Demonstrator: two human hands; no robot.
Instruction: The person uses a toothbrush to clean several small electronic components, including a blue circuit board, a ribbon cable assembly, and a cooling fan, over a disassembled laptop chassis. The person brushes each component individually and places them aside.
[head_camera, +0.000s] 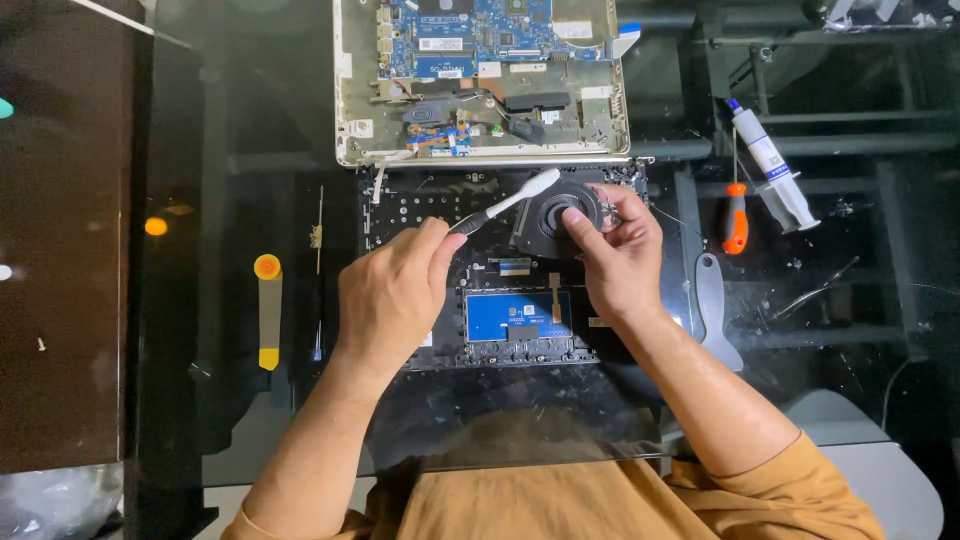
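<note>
fan (556, 214): round, black | right hand (618, 255) grips it | left hand (395, 290) clasps white brush (505, 203)

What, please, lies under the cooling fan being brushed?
Under the cooling fan, held by the right hand, lies the black keyboard shell with its blue touchpad board. The part directly beneath is covered.

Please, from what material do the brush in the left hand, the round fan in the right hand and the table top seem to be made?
Brush: probably plastic, matte grey handle with a white head. Fan: likely black moulded plastic, dull, with thin blades around a hub. Table top: glass, glossy; the frame bars below show through it.
</note>
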